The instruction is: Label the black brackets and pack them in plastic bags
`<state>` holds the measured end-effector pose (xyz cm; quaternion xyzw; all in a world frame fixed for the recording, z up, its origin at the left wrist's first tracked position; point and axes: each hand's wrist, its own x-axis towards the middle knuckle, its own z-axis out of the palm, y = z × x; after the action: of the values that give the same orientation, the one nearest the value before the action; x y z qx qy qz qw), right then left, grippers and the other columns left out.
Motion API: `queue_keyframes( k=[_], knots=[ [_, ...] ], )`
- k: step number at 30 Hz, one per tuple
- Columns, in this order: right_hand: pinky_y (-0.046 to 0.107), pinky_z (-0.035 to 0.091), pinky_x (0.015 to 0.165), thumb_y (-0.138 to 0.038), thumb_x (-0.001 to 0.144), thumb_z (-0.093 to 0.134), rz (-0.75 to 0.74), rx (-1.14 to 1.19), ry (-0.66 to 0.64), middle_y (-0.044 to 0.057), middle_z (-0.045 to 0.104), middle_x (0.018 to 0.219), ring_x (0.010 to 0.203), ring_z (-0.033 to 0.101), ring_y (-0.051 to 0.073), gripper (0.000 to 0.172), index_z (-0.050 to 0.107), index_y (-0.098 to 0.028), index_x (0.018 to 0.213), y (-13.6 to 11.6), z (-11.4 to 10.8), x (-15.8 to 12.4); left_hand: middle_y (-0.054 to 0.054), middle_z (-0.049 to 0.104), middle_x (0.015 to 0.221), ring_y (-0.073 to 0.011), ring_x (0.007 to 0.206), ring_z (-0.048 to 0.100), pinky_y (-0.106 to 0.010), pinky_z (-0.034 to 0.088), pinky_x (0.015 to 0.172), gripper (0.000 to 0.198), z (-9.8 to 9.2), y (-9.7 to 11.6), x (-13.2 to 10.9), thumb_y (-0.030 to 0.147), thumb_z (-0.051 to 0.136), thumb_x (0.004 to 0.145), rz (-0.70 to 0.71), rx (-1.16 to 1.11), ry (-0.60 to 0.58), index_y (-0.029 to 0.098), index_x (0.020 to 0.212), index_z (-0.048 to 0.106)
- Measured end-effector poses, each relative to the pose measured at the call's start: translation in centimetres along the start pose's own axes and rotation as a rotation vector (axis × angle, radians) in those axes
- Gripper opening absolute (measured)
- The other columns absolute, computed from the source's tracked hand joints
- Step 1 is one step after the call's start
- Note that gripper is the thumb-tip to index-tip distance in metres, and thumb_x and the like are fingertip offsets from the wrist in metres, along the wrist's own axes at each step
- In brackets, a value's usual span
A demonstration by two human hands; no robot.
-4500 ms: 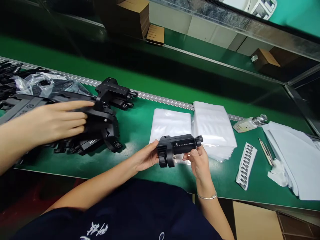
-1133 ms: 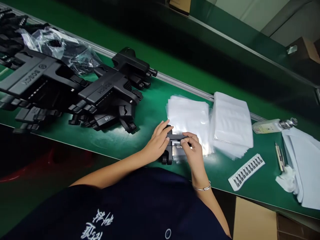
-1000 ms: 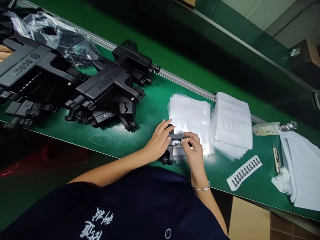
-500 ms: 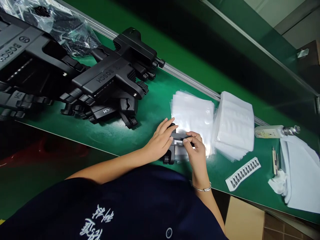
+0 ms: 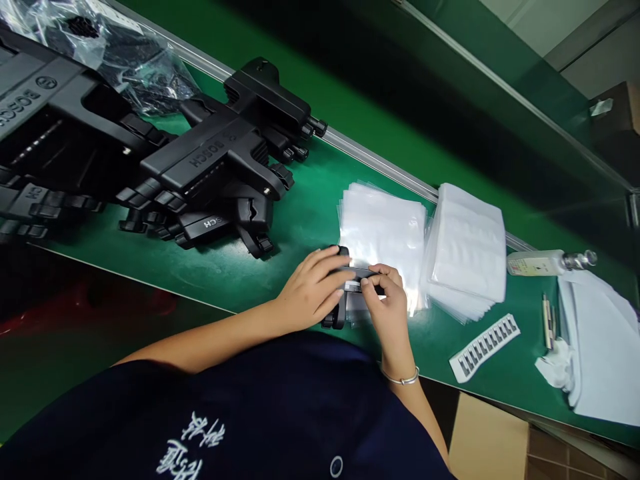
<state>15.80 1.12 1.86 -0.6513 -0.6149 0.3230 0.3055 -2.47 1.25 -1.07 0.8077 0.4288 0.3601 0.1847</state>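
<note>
A small black plastic part lies on the green table near its front edge, partly over a stack of clear plastic bags. My left hand rests on its left end with fingers curled over it. My right hand pinches a small white label against the part's top face. Most of the part is hidden under both hands.
A pile of large black Bosch-marked plastic parts fills the table's left. A second bag stack lies right of the first. Further right are a strip of labels, a small bottle, thin sticks and white cloths.
Both hands brought the black part down from mid-air onto the table. In the last second they barely move; my left fingers slide further over the part. The other person's hand has left the pile.
</note>
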Motion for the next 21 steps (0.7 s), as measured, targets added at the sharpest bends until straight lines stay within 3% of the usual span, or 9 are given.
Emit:
queue_keyframes(
  k=[2,4,6,7,10,14,18,21],
  knots=[
    [0.047,0.042,0.093,-0.032,0.086,0.059,-0.012,-0.009,-0.005,0.008,0.062,0.105,0.105,0.055,0.026,0.021,0.06,-0.021,0.068,0.2,-0.3,0.0,-0.005,0.071,0.115,-0.0239,0.118,0.059,-0.043,0.041,0.104,0.022,-0.6,-0.3,-0.1,0.021,0.049,0.094,0.18,0.089,-0.01,0.021,0.109,0.066],
    [0.047,0.044,0.095,-0.034,0.087,0.059,-0.031,0.016,-0.022,0.008,0.063,0.107,0.107,0.057,0.026,0.02,0.064,-0.022,0.072,0.9,-1.2,0.0,-0.003,0.075,0.106,-0.0217,0.105,0.065,-0.04,0.043,0.095,0.018,-1.2,-0.8,0.2,0.023,0.052,0.093,0.306,0.164,-0.018,0.019,0.103,0.067],
    [0.047,0.045,0.099,-0.034,0.089,0.06,-0.082,0.088,-0.037,0.007,0.063,0.117,0.114,0.057,0.026,0.014,0.07,-0.024,0.091,2.0,-2.6,0.0,-0.002,0.076,0.103,-0.0209,0.1,0.066,-0.039,0.043,0.089,0.018,-1.8,-1.2,0.9,0.025,0.052,0.094,0.381,0.199,-0.039,0.018,0.101,0.068],
    [0.047,0.044,0.102,-0.034,0.089,0.062,-0.117,0.113,-0.064,0.007,0.062,0.125,0.12,0.055,0.025,0.019,0.069,-0.027,0.105,2.6,-3.3,0.1,-0.001,0.076,0.101,-0.0204,0.098,0.066,-0.039,0.042,0.086,0.019,-2.0,-1.3,1.3,0.026,0.051,0.095,0.406,0.208,-0.068,0.019,0.099,0.068],
    [0.049,0.036,0.112,-0.034,0.087,0.066,-0.227,0.049,-0.207,0.003,0.054,0.141,0.135,0.044,0.025,0.048,0.056,-0.034,0.133,4.3,-4.9,0.2,-0.002,0.074,0.097,-0.0196,0.092,0.065,-0.039,0.041,0.08,0.025,-2.6,-1.3,2.8,0.03,0.046,0.097,0.44,0.244,-0.238,0.021,0.1,0.068],
    [0.053,0.034,0.114,-0.035,0.09,0.063,-0.275,-0.055,-0.232,0.002,0.057,0.139,0.135,0.045,0.025,0.045,0.055,-0.036,0.134,5.2,-4.6,0.4,-0.004,0.07,0.089,-0.0199,0.084,0.061,-0.039,0.04,0.079,0.026,-2.2,-0.1,4.8,0.036,0.048,0.096,0.416,0.269,-0.457,0.023,0.105,0.068],
    [0.053,0.037,0.111,-0.038,0.089,0.064,-0.292,-0.061,-0.214,0.003,0.06,0.135,0.131,0.049,0.026,0.043,0.058,-0.035,0.131,5.3,-4.4,0.6,-0.006,0.067,0.085,-0.0217,0.084,0.059,-0.039,0.04,0.081,0.027,-1.1,1.0,5.6,0.035,0.051,0.094,0.462,0.286,-0.504,0.017,0.105,0.069],
    [0.053,0.037,0.111,-0.039,0.089,0.062,-0.32,-0.103,-0.218,0.005,0.058,0.136,0.131,0.048,0.026,0.048,0.053,-0.034,0.136,5.2,-4.8,0.8,-0.007,0.069,0.089,-0.022,0.086,0.06,-0.04,0.04,0.087,0.03,-1.5,0.8,5.1,0.035,0.05,0.095,0.451,0.282,-0.473,0.017,0.112,0.067]
  ],
)
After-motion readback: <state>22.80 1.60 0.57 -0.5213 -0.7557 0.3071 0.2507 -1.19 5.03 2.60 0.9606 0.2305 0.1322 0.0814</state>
